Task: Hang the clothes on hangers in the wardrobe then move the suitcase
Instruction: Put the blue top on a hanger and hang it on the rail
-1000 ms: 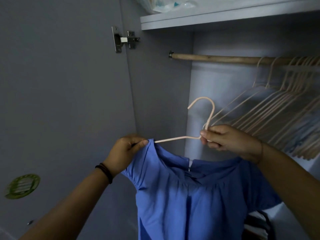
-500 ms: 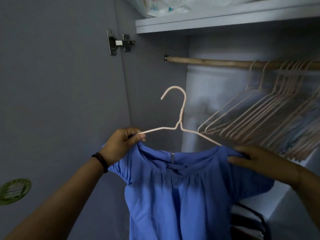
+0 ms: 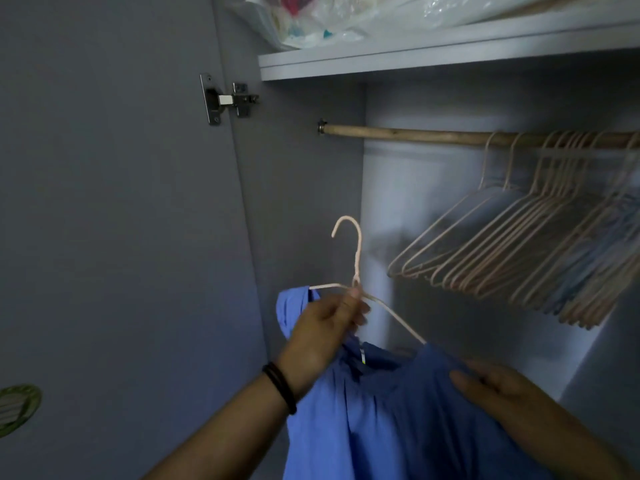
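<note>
You're pinching the thin pink wire hanger (image 3: 358, 271) at its neck with your left hand (image 3: 325, 327), blue fabric blouse (image 3: 381, 410) draping below, right hand (image 3: 491, 382) resting flat on its shoulder, wooden wardrobe rail (image 3: 398, 135) lying crosswise at 12 o'clock above the hook.

A home bedroom wardrobe: wooden rail (image 3: 415, 135), empty hangers (image 3: 519, 244), shelf (image 3: 450, 53) with bagged belongings (image 3: 346, 19).
</note>
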The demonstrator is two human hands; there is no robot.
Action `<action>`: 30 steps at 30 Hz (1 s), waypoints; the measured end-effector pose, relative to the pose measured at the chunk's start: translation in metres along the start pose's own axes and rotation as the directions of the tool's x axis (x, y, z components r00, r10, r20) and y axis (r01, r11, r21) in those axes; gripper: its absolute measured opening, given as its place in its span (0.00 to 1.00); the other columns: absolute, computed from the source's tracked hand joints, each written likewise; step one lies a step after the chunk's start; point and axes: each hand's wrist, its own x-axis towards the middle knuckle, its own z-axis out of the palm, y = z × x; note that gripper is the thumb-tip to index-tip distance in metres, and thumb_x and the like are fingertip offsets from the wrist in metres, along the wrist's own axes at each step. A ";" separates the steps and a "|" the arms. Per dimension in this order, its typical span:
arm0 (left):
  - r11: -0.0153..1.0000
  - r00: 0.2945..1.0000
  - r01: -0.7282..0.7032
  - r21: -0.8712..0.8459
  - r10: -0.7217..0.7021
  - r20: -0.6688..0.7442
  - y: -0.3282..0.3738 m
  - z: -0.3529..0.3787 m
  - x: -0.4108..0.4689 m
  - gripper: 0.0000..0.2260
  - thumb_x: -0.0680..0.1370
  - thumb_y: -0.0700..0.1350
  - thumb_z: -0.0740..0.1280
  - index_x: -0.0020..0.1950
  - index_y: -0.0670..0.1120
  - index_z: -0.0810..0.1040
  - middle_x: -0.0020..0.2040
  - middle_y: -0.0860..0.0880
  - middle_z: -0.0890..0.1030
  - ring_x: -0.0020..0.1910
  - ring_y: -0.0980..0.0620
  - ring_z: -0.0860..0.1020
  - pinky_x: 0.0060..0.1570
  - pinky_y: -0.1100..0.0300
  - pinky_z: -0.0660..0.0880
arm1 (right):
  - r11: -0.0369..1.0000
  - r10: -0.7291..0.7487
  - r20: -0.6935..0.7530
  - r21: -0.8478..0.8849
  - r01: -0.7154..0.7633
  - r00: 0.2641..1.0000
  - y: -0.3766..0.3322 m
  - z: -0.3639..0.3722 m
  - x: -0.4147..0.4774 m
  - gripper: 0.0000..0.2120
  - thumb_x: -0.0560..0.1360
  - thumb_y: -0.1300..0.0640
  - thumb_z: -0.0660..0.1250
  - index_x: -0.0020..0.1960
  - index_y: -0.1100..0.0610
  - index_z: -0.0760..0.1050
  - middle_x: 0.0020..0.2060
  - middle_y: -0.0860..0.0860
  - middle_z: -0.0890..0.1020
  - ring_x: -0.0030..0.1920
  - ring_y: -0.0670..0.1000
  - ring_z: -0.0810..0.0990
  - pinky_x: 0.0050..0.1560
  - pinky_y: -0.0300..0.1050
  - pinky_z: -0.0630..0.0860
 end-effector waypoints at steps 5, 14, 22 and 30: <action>0.928 0.970 0.219 -0.303 -0.173 0.170 0.006 0.019 0.005 0.12 0.78 0.50 0.64 0.47 0.43 0.81 0.37 0.50 0.82 0.37 0.56 0.78 0.39 0.68 0.75 | 0.988 -0.145 -0.125 -0.076 0.136 0.982 0.003 0.044 0.019 0.26 0.69 0.37 0.69 0.48 0.60 0.79 0.43 0.59 0.83 0.45 0.53 0.83 0.50 0.51 0.78; 0.849 0.988 0.140 -0.509 -0.089 0.124 0.022 -0.009 0.080 0.07 0.77 0.35 0.64 0.50 0.42 0.81 0.44 0.44 0.83 0.41 0.50 0.81 0.47 0.59 0.79 | 0.956 -0.278 -0.186 0.043 0.290 0.943 -0.031 0.100 0.086 0.17 0.74 0.58 0.68 0.58 0.43 0.69 0.52 0.38 0.78 0.51 0.28 0.75 0.49 0.25 0.71; 0.904 0.987 0.095 -0.416 -0.031 0.157 0.058 -0.043 0.167 0.09 0.79 0.39 0.62 0.55 0.38 0.78 0.48 0.40 0.82 0.45 0.46 0.79 0.50 0.55 0.78 | 0.877 -0.416 -0.267 0.135 0.461 0.869 -0.073 0.101 0.174 0.20 0.76 0.59 0.66 0.67 0.53 0.69 0.57 0.48 0.79 0.56 0.44 0.79 0.56 0.37 0.76; 0.922 0.984 0.145 -0.359 -0.097 0.149 0.062 -0.060 0.234 0.07 0.77 0.33 0.63 0.46 0.41 0.79 0.36 0.48 0.84 0.36 0.53 0.82 0.40 0.63 0.80 | 0.851 -0.429 -0.301 0.183 0.493 0.852 -0.088 0.092 0.257 0.14 0.77 0.59 0.65 0.61 0.49 0.72 0.50 0.41 0.79 0.48 0.34 0.78 0.49 0.28 0.75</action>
